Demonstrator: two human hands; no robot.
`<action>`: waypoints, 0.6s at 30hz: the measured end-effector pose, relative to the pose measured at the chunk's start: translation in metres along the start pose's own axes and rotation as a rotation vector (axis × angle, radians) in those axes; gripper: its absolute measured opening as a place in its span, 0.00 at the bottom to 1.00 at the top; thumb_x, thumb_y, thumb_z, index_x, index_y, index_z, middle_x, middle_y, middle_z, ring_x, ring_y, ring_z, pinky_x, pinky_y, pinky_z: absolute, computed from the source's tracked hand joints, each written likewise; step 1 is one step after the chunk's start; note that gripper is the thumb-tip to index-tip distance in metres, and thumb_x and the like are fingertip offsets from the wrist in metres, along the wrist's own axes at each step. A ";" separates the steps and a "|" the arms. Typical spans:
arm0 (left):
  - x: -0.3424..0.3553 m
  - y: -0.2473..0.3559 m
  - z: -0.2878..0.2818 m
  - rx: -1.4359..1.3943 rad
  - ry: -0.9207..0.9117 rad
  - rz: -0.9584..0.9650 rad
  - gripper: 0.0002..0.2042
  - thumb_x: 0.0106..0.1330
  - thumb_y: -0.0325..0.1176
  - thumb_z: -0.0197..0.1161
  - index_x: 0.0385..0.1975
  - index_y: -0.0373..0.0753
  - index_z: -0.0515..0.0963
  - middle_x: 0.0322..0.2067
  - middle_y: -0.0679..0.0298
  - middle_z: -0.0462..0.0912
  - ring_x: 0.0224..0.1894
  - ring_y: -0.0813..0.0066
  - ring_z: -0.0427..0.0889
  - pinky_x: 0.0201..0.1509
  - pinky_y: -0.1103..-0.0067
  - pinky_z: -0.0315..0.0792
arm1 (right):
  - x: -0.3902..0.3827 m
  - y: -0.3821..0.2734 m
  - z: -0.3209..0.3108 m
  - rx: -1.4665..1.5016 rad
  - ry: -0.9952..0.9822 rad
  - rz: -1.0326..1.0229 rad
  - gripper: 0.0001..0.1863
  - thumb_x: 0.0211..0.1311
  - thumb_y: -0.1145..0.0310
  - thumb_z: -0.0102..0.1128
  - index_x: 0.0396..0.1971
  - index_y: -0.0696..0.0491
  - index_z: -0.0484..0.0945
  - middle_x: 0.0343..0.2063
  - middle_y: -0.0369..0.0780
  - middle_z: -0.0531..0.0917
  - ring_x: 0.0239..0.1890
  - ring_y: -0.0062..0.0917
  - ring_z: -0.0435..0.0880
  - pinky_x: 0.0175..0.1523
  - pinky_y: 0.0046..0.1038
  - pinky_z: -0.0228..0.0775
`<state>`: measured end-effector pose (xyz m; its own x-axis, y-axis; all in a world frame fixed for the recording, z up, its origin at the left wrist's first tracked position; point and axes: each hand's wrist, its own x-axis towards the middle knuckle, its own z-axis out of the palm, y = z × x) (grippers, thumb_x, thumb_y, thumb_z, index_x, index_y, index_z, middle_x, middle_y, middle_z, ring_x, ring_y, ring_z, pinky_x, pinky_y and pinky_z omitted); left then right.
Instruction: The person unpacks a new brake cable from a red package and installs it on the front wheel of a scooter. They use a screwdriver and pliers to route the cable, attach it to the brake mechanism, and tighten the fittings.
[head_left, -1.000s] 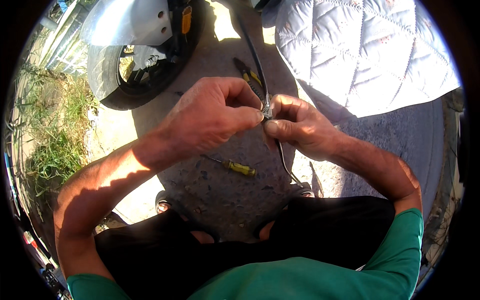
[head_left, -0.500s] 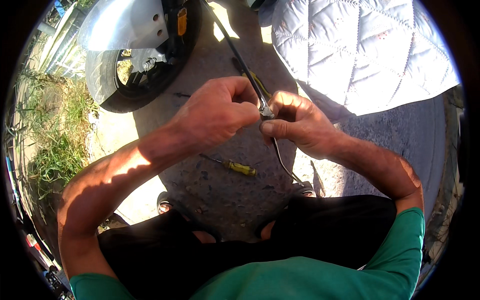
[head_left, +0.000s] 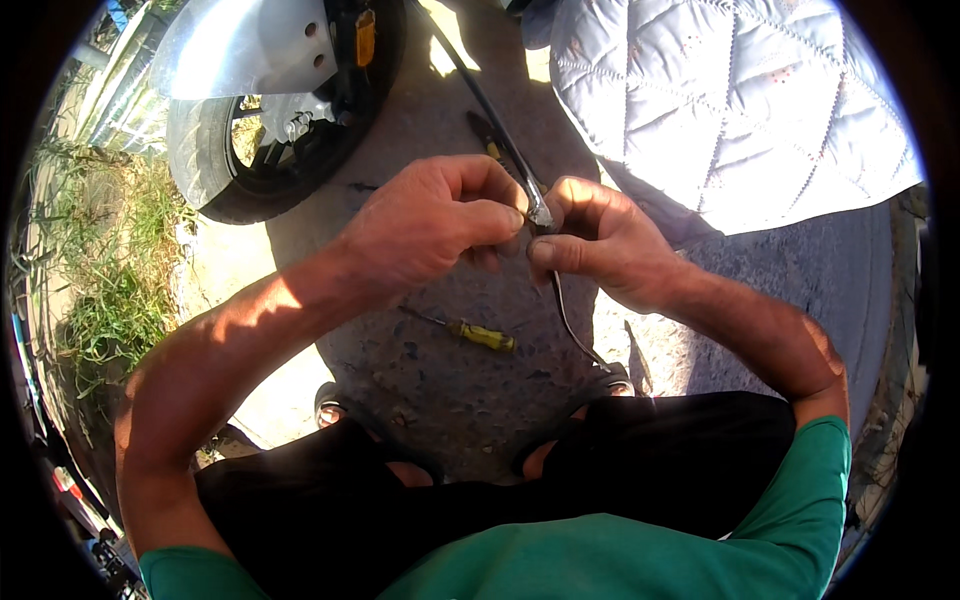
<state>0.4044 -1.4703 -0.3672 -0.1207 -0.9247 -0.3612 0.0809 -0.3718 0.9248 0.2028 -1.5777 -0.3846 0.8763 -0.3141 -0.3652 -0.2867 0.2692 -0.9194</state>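
Observation:
A long black cable point(head_left: 480, 95) runs down from the top, past both hands, and on toward my right foot. Between my hands it has a shiny greyish wrapped section point(head_left: 541, 212). My right hand point(head_left: 610, 250) pinches the cable at this section, thumb on the near side. My left hand point(head_left: 435, 220) is closed, its thumb and curled forefinger right beside the wrapped section; anything between those fingertips is hidden. Below the hands a yellow-handled screwdriver point(head_left: 482, 336) lies on the ground. Partly behind the cable lies another tool with black and yellow handles point(head_left: 484, 130).
A wheel with a black tyre point(head_left: 290, 190) and a pale fender point(head_left: 245, 50) stands at upper left. White quilted fabric point(head_left: 740, 110) spreads across the upper right. Grass point(head_left: 115, 270) grows along the left. My knees and sandalled feet frame the stony ground point(head_left: 450, 400).
My left thumb has drawn slightly away from the cable, and its fingers have loosened a little. The wrapped section and my right hand have shifted slightly to the right.

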 end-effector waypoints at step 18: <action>0.009 0.005 0.004 -0.076 0.016 -0.118 0.05 0.58 0.30 0.58 0.29 0.35 0.75 0.25 0.65 0.76 0.27 0.78 0.75 0.33 0.81 0.70 | 0.003 -0.002 0.003 -0.300 0.082 -0.055 0.16 0.59 0.64 0.68 0.26 0.54 0.68 0.24 0.34 0.74 0.27 0.16 0.74 0.30 0.23 0.68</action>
<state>0.4001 -1.4796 -0.3656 -0.1178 -0.8749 -0.4697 0.1420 -0.4830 0.8640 0.2076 -1.5761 -0.3837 0.8631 -0.3966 -0.3128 -0.3514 -0.0267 -0.9358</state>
